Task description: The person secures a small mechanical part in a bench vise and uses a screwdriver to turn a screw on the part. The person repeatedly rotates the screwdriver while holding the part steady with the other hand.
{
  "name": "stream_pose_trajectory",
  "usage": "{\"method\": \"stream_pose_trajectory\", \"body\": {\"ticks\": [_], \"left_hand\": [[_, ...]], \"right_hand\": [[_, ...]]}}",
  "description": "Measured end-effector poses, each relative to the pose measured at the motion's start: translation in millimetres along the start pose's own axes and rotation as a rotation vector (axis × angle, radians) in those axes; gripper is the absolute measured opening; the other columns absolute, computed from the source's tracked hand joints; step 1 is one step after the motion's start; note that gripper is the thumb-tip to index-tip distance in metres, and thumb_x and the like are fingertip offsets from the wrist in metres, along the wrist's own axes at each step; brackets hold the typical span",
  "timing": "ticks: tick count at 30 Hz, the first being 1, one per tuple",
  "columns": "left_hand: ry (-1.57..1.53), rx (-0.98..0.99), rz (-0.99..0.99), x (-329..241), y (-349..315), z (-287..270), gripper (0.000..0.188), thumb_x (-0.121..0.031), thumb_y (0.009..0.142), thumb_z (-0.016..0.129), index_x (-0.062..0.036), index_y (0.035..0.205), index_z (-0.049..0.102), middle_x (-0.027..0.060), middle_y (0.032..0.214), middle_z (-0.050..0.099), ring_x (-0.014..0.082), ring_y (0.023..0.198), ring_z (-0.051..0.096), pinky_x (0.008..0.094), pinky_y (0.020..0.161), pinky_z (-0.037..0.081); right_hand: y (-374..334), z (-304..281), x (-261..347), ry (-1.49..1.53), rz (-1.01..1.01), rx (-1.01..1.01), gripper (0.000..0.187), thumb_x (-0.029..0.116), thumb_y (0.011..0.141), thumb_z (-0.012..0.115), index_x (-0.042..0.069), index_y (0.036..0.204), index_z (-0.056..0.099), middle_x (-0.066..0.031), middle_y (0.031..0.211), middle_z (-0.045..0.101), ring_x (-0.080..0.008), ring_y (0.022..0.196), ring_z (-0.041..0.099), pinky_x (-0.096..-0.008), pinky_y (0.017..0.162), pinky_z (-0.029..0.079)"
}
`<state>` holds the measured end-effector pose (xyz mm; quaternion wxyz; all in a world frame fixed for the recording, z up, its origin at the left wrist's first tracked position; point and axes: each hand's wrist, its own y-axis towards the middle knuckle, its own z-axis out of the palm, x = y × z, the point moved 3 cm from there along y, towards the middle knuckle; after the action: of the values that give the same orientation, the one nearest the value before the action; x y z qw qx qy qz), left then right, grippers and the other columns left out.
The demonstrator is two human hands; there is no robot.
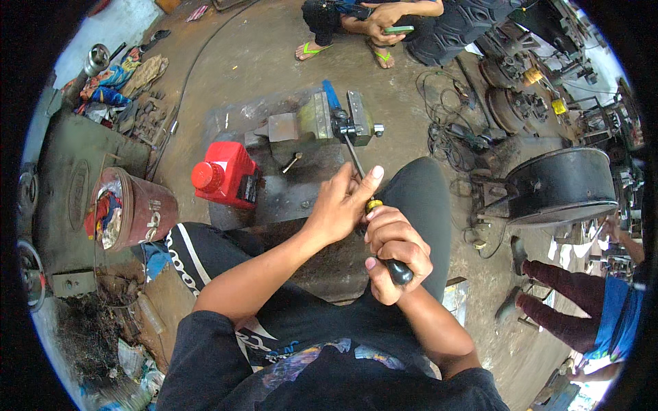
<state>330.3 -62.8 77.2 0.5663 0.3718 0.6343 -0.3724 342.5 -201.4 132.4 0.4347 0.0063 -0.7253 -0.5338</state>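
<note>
Workshop floor. My right grip wraps black handle of long tool, frame centre, seemingly for control; my left grip pinches shaft, likely steadying. At far end, upper centre, vise probably braces dark part.

Painted in large white letters on the reddish bucket, left of the frame. Printed too small to read on the red bottle, left of centre. Marked in white, unclear, on the dark trouser leg, lower left.
</note>
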Motion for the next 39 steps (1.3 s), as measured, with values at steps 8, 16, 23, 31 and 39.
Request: {"method": "stream_pose_trajectory", "body": {"ticks": [8, 16, 23, 31, 39], "left_hand": [[0.029, 0.223, 0.786, -32.0, 6.4, -5.9, 0.024, -0.021, 0.096, 0.059, -0.0001, 0.086, 0.066, 0.0158, 0.084, 0.064, 0.0339, 0.089, 0.063, 0.0435, 0.090, 0.048], [0.224, 0.311, 0.835, -26.3, 14.6, 5.1, 0.040, -0.036, 0.089, 0.059, -0.0077, 0.062, 0.052, 0.0077, 0.060, 0.049, 0.0278, 0.061, 0.044, 0.0398, 0.068, 0.033], [0.247, 0.340, 0.793, -26.1, 17.0, 10.9, 0.041, -0.034, 0.086, 0.058, -0.0110, 0.053, 0.050, 0.0070, 0.052, 0.047, 0.0273, 0.057, 0.044, 0.0411, 0.066, 0.033], [0.180, 0.347, 0.767, -25.6, 16.4, 8.2, 0.034, -0.033, 0.075, 0.059, -0.0106, 0.051, 0.049, 0.0071, 0.052, 0.047, 0.0270, 0.055, 0.043, 0.0406, 0.066, 0.034], [0.157, 0.351, 0.743, -28.5, 13.6, 8.4, 0.035, -0.035, 0.073, 0.059, -0.0106, 0.051, 0.047, 0.0064, 0.051, 0.045, 0.0266, 0.054, 0.042, 0.0406, 0.063, 0.032]], "right_hand": [[-2.4, 8.2, -1.3, 0.062, 0.056, -0.068, 0.024, 0.021, 0.077, 0.067, 0.000, 0.072, 0.056, -0.0144, 0.077, 0.059, -0.0293, 0.070, 0.059, -0.0452, 0.075, 0.049], [-2.3, 4.0, -1.1, 0.047, 0.186, -0.124, 0.031, 0.022, 0.085, 0.060, 0.002, 0.063, 0.053, -0.0099, 0.063, 0.055, -0.0227, 0.060, 0.050, -0.0350, 0.061, 0.044], [-13.7, 8.2, -0.1, 0.085, 0.190, -0.302, 0.020, 0.015, 0.079, 0.057, 0.000, 0.066, 0.055, -0.0113, 0.065, 0.057, -0.0247, 0.058, 0.054, -0.0388, 0.062, 0.045], [-11.2, 13.9, 4.5, 0.035, 0.228, -0.186, 0.030, 0.024, 0.092, 0.055, 0.004, 0.070, 0.049, -0.0092, 0.068, 0.053, -0.0214, 0.065, 0.050, -0.0349, 0.070, 0.042], [-11.5, 15.3, 12.3, 0.073, 0.264, -0.253, 0.031, 0.024, 0.084, 0.059, 0.006, 0.061, 0.048, -0.0086, 0.066, 0.052, -0.0222, 0.063, 0.051, -0.0351, 0.065, 0.044]]}}
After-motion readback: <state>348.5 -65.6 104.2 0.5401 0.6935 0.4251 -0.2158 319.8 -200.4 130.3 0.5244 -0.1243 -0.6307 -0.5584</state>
